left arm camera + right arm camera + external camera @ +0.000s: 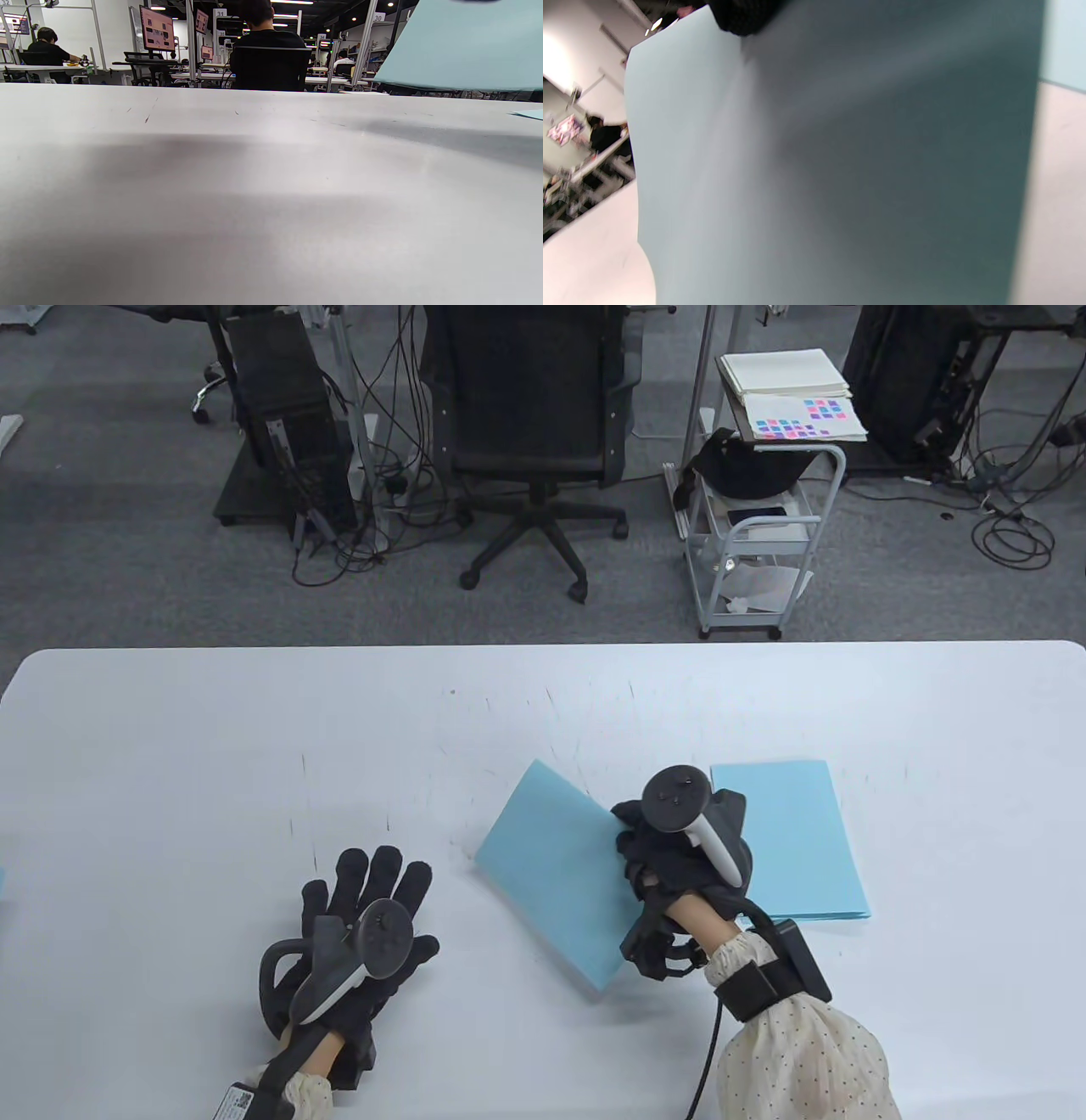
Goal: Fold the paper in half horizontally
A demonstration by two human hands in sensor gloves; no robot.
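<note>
Lifting one blue sheet [556, 869] in pinching right hand [679, 848] clear of stack [789, 840], for folding | left hand [356, 937] flat, fingers spread, empty on tabletop [170, 780], ready to steady.

A light blue sheet of paper [556, 869] is up off the desk [254, 746], held at its right edge and turned at an angle, one corner pointing away from the person. From the left wrist view it hangs clear above the surface with a shadow beneath. Just to its right, a stack of the same blue paper [793, 844] lies flat and squared up.
</note>
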